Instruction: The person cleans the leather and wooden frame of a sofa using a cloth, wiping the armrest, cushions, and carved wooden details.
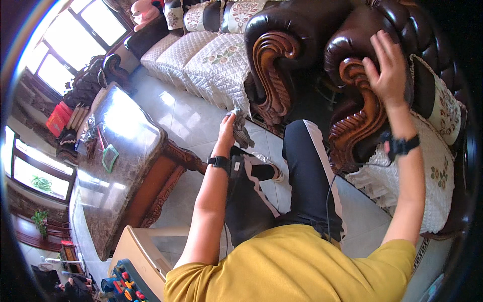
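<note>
My left hand [226, 132] grips a crumpled grey cloth [242, 130], which hangs down past my fingers above the tiled floor. My right hand [388, 73] is raised at the right with its fingers extended and thumb apart, holding nothing. Behind it is the rolled arm of a dark brown leather sofa seat [347, 39], with a carved wooden front [368, 109]. Whether my palm rests on that arm or hovers over it, I cannot tell. A second carved wooden arm front [273, 56] stands to its left, across a dark gap.
A long sofa [215, 56] with quilted white covers runs along the back. At left stands a marble-topped table [124, 139] bearing a green-framed object [110, 157]. Beside me is a beige plastic stool [141, 251], near a tray of tools [126, 283]. A cable [329, 204] hangs by my right leg.
</note>
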Tool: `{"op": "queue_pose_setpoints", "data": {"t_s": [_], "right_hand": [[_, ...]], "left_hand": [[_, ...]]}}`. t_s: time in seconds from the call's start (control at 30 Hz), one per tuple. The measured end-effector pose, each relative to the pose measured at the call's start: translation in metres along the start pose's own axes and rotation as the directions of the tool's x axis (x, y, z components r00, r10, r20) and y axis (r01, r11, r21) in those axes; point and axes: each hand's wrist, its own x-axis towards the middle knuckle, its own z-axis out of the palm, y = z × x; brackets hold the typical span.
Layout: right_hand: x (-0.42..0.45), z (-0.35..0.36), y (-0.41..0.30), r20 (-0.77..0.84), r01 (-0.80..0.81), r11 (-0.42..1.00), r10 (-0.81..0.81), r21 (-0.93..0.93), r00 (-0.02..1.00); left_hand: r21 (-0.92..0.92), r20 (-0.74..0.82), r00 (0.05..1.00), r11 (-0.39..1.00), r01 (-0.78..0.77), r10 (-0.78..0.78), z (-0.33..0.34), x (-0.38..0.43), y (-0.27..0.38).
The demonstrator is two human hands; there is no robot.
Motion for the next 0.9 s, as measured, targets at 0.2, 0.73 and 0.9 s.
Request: {"op": "queue_pose_setpoints", "data": {"t_s": [0.2, 0.73, 0.9], "right_hand": [[-0.062, 0.065, -0.172, 0.598, -0.676, 0.273, 0.321, 0.684, 0.735], [-0.137, 0.279, -0.143, 0.81, -0.179, -0.917, 0.399, 0.357, -0.43], [-0.087, 0.3, -0.168, 0.778, -0.309, -0.794, 0.594, 0.524, -0.206]], "left_hand": [[-0.088, 0.178, 0.978, 0.992, -0.091, 0.106, 0.084, 0.001, 0.014], [0.97, 0.018, 0.956, 0.226, -0.088, 0.292, 0.156, 0.075, 0.035], [0.922, -0.05, 0.933, 0.375, -0.094, 0.356, 0.165, 0.098, 0.024]]}}
